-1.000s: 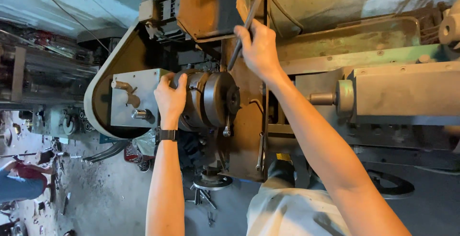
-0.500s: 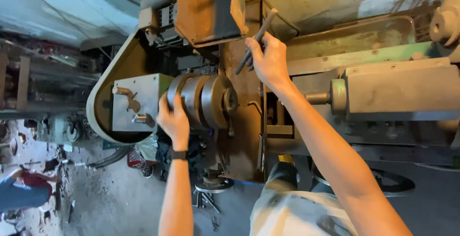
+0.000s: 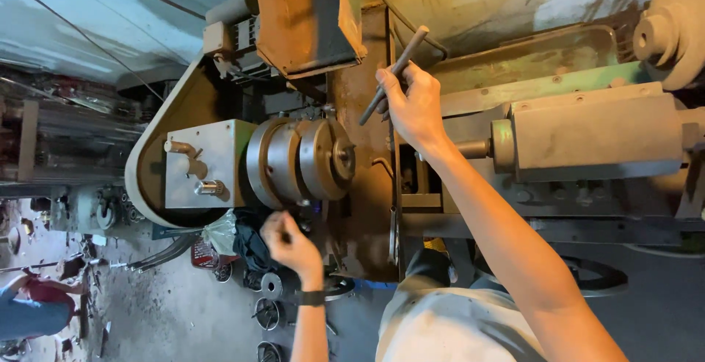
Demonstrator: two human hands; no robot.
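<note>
The right hand (image 3: pixel 413 106) is closed around a dark metal rod (image 3: pixel 393 75), gripping it near the middle so both ends stick out; the rod slants with its lower end pointing toward the lathe chuck (image 3: pixel 302 161), which sits just below and to the left of that hand. The left hand (image 3: pixel 288 241) is loosely curled, holding nothing, just under the chuck's rim and apart from it. A wristband (image 3: pixel 312 298) sits on that wrist. Beyond the chuck is the grey headstock box (image 3: pixel 198 164) with its levers; to the right of the right hand stands the tailstock (image 3: pixel 595 138), its spindle aimed at the chuck.
</note>
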